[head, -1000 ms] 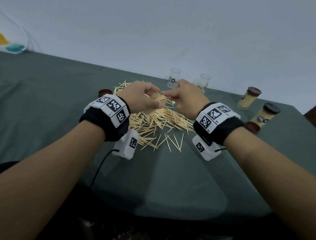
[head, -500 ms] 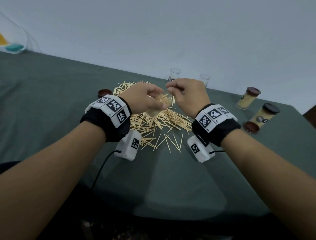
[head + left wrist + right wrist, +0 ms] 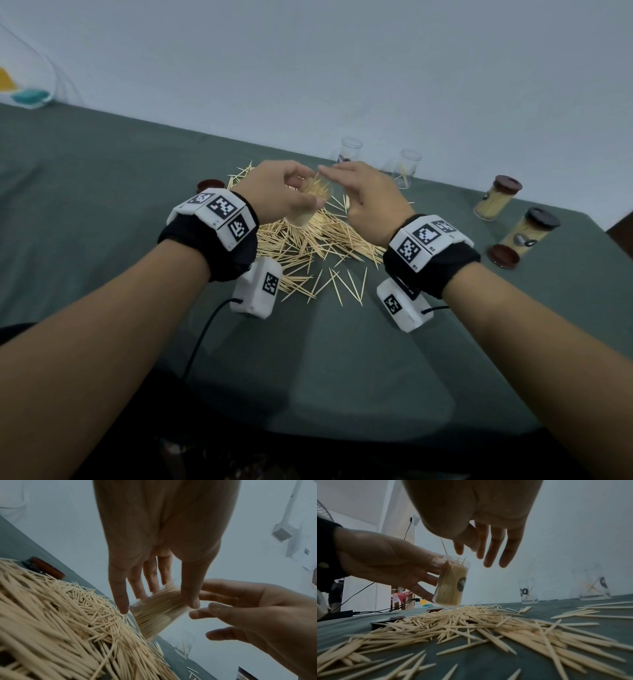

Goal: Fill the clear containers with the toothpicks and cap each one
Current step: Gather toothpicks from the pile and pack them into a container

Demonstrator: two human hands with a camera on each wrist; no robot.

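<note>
Our left hand (image 3: 277, 198) grips the full jar (image 3: 452, 584) above the toothpicks (image 3: 308, 246); at three o'clock our right hand (image 3: 370, 202) hovers, fingers loosely spread, holding nothing

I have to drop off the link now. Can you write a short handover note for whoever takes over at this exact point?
Left hand grips a clear container, nearly full and uncapped, above the toothpick pile.
Right hand is open beside its mouth, holding nothing that shows.
Done: two capped full containers at the right.
Left: top up and cap the held one, then fill and cap the two almost empty containers by the wall, each holding a few toothpicks. Loose caps: one at right, one left of the pile.
</note>
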